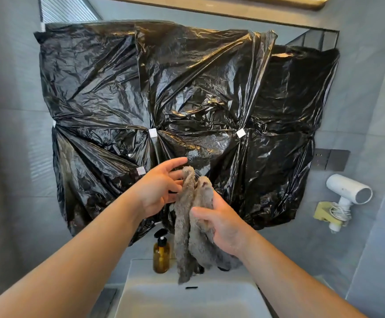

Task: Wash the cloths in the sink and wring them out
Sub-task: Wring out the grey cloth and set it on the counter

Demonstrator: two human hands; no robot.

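A grey fluffy cloth [184, 228] hangs in folds above the white sink [141, 294]. My right hand [223, 228] grips its middle, thumb across the front and fingers curled behind. My left hand [161, 189] is beside the cloth's upper end, fingers spread and mostly straight, their tips touching the top fold. The cloth's lower end dangles just over the sink's back rim. The tap is hidden behind the cloth.
An amber pump bottle [161, 255] stands on the sink's back ledge, left of the cloth. Black plastic sheeting [164, 92] covers the wall behind. A white hair dryer [350, 191] sits in a wall holder at the right.
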